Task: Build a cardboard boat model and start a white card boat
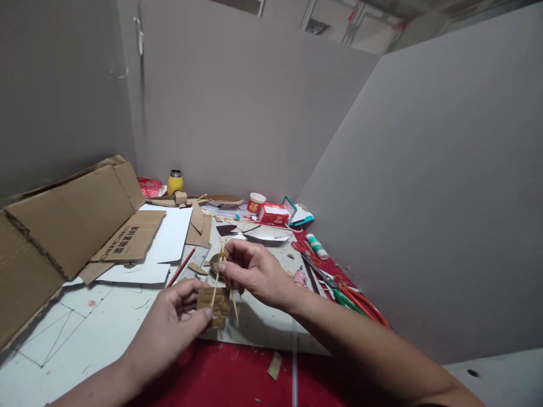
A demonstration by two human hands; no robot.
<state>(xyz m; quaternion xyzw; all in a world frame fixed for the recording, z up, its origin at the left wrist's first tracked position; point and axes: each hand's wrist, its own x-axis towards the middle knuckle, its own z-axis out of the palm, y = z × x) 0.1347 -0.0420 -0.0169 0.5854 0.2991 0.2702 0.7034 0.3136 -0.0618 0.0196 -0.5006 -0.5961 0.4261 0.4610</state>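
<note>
Two thin sticks (215, 287), joined at a yellow band (222, 255), sit between the hands, just left of the nearer right hand (257, 274), its thumb and fingers pinching by the band, their long axes pointing forward, near ends spreading across the cardboard piece (220, 312) that the left hand (180, 316) grips thumb-to-fingers.

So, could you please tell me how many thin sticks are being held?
2 visible: one stick reaching the cardboard piece in the left hand, another stick angling down beside it; the right hand may hide more.
</note>
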